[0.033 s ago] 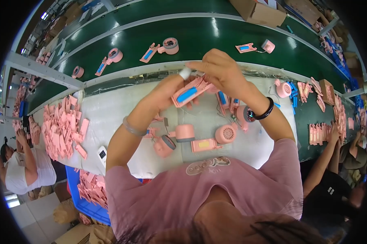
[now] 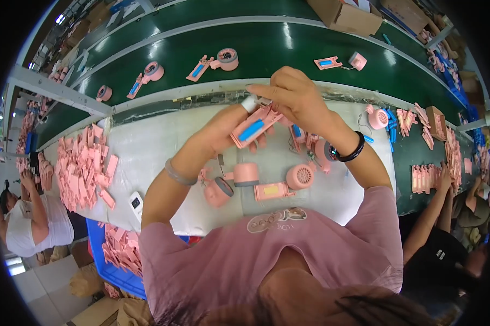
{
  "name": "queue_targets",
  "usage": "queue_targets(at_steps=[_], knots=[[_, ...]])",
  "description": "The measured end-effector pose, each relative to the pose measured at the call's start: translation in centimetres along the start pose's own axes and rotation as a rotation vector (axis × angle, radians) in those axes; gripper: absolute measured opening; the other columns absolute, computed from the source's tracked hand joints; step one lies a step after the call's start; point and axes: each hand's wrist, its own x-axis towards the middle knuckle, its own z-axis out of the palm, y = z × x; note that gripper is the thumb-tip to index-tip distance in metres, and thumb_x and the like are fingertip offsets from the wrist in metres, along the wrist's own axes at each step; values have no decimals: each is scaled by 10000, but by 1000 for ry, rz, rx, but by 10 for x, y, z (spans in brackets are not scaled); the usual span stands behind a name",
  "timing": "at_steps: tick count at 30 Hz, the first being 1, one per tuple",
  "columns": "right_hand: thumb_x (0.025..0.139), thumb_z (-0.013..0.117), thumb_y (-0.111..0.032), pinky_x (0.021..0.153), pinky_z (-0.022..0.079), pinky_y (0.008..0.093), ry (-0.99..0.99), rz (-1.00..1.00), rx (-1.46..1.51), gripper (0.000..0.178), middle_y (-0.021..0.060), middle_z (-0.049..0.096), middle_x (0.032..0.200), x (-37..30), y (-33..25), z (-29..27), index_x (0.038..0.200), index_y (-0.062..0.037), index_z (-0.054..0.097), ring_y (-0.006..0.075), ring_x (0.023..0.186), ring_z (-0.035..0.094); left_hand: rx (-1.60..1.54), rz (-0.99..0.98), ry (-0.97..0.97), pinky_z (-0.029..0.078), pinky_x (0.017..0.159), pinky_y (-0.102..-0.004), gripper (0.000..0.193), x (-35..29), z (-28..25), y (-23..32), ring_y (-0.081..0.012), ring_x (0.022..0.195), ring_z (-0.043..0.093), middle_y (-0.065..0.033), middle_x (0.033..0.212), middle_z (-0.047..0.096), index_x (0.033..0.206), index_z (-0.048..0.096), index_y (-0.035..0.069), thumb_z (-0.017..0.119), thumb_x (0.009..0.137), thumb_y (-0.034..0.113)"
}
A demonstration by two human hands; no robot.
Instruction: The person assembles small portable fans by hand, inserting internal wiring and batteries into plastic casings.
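Note:
My left hand (image 2: 228,125) grips a pink plastic handle shell (image 2: 239,138) with a blue cylindrical battery (image 2: 253,129) lying in it. A white wrap covers one of its fingertips. My right hand (image 2: 299,98) is at the shell's far end, its fingers pinched together; what lies between them is too small or hidden to name. Beneath and nearer stand pink round fan heads (image 2: 246,174), another fan head (image 2: 217,192) tipped over, and a grilled fan head (image 2: 300,177) attached to a pink handle (image 2: 272,190). More shells with batteries (image 2: 296,133) lie partly behind my right wrist.
Pink shells form a heap (image 2: 84,168) at the left, with a white handheld device (image 2: 136,202) nearby. A blue bin (image 2: 101,255) holds more below. Fan assemblies (image 2: 227,60) lie on the green conveyor (image 2: 277,43). At right are loose blue batteries (image 2: 391,124) and a co-worker's hand (image 2: 446,176).
The shell in my left hand has shifted slightly to the right and tilted a little more steeply. Both hands keep nearly the same place.

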Motion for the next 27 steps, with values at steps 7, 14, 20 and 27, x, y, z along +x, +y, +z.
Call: queue_targets(at_steps=[7, 14, 20, 27], knots=[[687, 614, 30, 675, 424, 393, -23, 171, -29, 469, 85, 496, 784, -17, -62, -12, 1147, -43, 563, 272, 785, 478, -84, 330, 117, 539, 569, -304, 238, -36, 42, -53, -171, 658, 621, -104, 889, 616, 1080, 505, 14, 479, 936, 201], [787, 591, 24, 661, 451, 350, 127, 328, 144, 354, 117, 568, 876, -49, -85, 0, 1136, -20, 553, 265, 750, 551, -62, 436, 371, 519, 481, -281, 161, -52, 62, -58, -124, 581, 586, -77, 833, 602, 1036, 504, 31, 471, 913, 130], [797, 582, 52, 659, 467, 284, 106, 350, 204, 367, 104, 603, 893, -60, -98, 2, 1149, -50, 602, 222, 751, 582, 101, 531, 458, 490, 459, -278, 218, -56, 73, -66, -136, 559, 571, -81, 810, 581, 1093, 486, 10, 508, 888, 81], [764, 589, 76, 672, 468, 308, 193, 363, 134, 341, 101, 607, 838, -59, -113, 9, 1094, -7, 593, 259, 740, 580, 174, 559, 432, 486, 537, -251, 303, -58, 74, -77, -118, 649, 580, -67, 851, 583, 1149, 477, 5, 542, 855, 46]])
